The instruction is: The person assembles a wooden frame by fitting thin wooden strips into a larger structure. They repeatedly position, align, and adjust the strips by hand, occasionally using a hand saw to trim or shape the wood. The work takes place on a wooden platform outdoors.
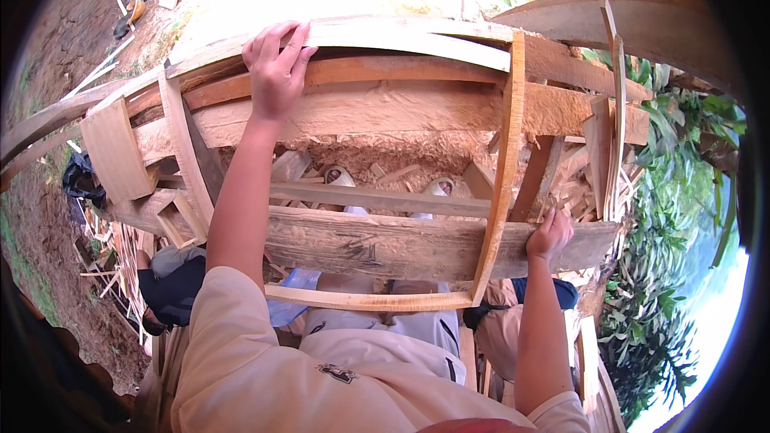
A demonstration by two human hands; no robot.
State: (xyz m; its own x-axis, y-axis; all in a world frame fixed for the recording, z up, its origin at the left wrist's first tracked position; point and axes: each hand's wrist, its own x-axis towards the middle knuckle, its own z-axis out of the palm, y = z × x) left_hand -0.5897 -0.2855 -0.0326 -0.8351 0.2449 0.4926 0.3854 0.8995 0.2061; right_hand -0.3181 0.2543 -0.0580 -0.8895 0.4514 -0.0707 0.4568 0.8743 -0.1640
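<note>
A light wooden frame [501, 168] made of narrow strips lies across a rough sawn workbench in front of me. My left hand [277, 68] reaches to its far side, where the thumb and fingers close on the pale wooden strip [385, 38] that forms the far rail. The near rail [369, 298] lies close to my body. My right hand [549, 234] is closed over a weathered plank [385, 244], right of the frame. Its fingers are bunched together, and what they hold, if anything, is too small to make out.
A thick beam [401, 108] spans the far side of the bench. Offcuts and a small wooden box frame [178, 220] lie at left. At lower left a person in dark clothing [168, 285] is near. Leafy plants [670, 273] grow at right. Sawdust and scraps surround my feet.
</note>
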